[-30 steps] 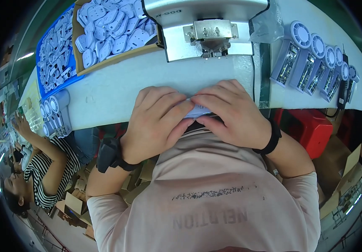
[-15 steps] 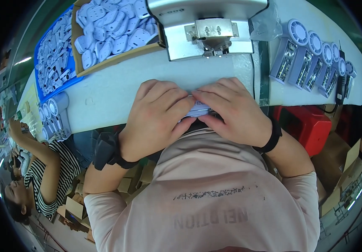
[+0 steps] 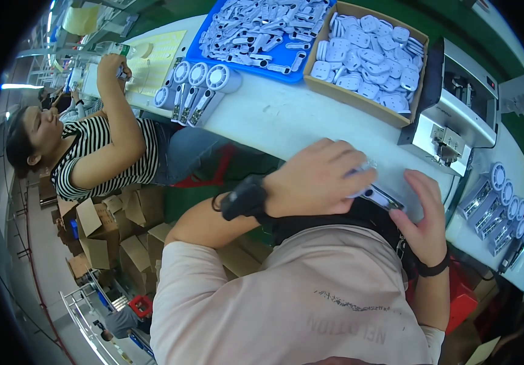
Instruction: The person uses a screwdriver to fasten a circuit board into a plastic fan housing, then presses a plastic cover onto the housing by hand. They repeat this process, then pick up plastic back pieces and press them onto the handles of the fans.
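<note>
My left hand (image 3: 323,179) is closed around one end of a long white plastic device (image 3: 379,196), just above the table's near edge. The device's open side shows dark and metallic inner parts; its other end is hidden under my left fingers. My right hand (image 3: 423,219) has thumb and fingers spread apart. Its thumb tip is by the free end of the device, and whether it touches is hard to tell. Several similar white devices with round grilles and open handles (image 3: 198,79) stand at the left, and another row (image 3: 499,201) stands at the right.
A cardboard box of white covers (image 3: 314,82) and a blue tray of small white parts (image 3: 301,74) lie at the back. A silver machine (image 3: 457,115) stands right of the box. At the left sits a co-worker in a striped top (image 3: 107,152). Cardboard boxes (image 3: 134,255) cover the floor.
My view has swung to the left, so the co-worker and tray show more fully. My right hand has come away from my left and spread its fingers; the left keeps the device.
</note>
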`<state>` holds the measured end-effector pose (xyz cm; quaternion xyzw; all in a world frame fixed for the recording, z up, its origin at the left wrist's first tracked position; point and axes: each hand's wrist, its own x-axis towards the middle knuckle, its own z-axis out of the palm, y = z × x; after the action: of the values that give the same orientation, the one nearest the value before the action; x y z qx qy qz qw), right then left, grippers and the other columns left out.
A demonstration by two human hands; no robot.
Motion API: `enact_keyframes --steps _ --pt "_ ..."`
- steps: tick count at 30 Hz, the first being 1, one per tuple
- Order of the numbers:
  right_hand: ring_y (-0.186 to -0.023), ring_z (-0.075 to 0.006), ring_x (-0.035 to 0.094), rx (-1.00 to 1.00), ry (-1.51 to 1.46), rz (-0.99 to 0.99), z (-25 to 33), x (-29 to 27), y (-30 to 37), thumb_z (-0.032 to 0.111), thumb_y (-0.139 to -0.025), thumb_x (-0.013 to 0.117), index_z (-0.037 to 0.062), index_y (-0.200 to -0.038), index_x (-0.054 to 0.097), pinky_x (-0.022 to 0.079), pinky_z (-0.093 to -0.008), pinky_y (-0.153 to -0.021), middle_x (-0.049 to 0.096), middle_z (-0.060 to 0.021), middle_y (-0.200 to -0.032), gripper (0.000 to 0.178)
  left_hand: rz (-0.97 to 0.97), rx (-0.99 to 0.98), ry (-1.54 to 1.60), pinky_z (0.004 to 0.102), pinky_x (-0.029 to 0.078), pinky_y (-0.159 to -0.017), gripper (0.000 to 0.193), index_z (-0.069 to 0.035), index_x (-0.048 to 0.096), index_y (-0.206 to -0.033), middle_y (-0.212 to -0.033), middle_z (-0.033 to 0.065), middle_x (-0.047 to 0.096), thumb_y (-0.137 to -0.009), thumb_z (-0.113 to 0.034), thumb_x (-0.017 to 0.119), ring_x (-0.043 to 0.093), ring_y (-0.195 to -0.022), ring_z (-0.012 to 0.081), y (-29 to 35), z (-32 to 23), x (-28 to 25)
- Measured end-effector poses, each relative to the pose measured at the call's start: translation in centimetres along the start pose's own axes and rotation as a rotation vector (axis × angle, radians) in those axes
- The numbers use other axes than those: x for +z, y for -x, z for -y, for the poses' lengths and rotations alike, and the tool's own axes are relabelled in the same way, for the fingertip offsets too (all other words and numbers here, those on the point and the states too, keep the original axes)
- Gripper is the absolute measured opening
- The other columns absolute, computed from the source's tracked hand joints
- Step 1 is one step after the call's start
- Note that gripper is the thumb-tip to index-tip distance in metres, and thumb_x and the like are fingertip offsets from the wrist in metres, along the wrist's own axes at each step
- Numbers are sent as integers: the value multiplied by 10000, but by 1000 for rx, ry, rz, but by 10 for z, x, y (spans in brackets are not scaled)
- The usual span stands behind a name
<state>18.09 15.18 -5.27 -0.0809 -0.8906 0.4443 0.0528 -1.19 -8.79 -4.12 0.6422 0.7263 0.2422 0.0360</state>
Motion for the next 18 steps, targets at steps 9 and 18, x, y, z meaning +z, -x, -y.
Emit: enact_keyframes --steps 9,18 --pt "-1386 -389 612 93 27 -46 -4 -25 32 108 -842 810 -13 -1396 685 454 -463 -1204 650 -202 -1476 580 -436 -618 -168 475 585 -952 482 -15 720 -1276 -1202 202 751 -846 -167 875 720 -1102 421 118 74 -58" --pt "-1270 -356 663 94 239 -244 -17 -58 58 149 -905 870 11 -1335 706 524 -429 -1091 694 -177 -1363 481 -402 -769 -708 530 528 -937 428 23 773 -1232 -1152 238 742 -982 -316 846 677 -1077 433 199 143 -61"
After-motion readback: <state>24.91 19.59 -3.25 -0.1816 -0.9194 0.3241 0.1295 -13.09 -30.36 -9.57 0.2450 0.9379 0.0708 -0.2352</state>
